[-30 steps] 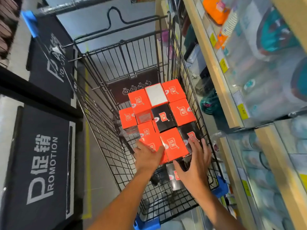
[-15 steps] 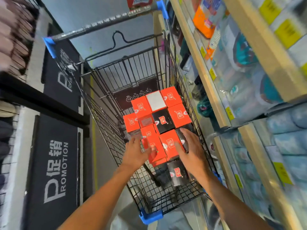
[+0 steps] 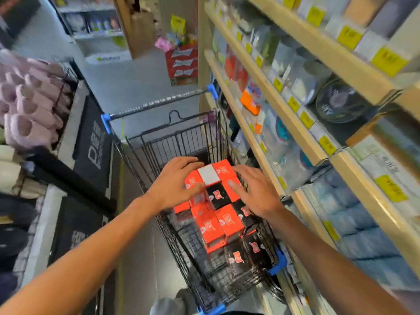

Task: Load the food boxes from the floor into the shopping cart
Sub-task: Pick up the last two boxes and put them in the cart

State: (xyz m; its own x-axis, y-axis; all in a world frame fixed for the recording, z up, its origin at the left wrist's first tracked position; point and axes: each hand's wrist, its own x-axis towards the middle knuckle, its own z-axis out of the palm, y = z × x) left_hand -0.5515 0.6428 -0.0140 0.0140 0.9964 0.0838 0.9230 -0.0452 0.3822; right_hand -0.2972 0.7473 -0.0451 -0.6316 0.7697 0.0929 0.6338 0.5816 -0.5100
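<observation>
Orange and black food boxes (image 3: 223, 220) fill the shopping cart (image 3: 181, 142), long axes running toward its handle. Left hand (image 3: 176, 185) and right hand (image 3: 255, 193) rest on them, fingers spread, gripping nothing.

Black wire-metal cart (image 3: 159, 153) — blue plastic corners; glossy cardboard boxes (image 3: 229, 220); pale wooden shelves (image 3: 268, 160).

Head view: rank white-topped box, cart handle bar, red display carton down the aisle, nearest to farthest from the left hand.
1. White-topped box: in the cart, right beside the left hand's fingers.
2. Cart handle bar: beyond the hand, at the cart's far end.
3. Red display carton: farthest, down the aisle by the shelf end.
</observation>
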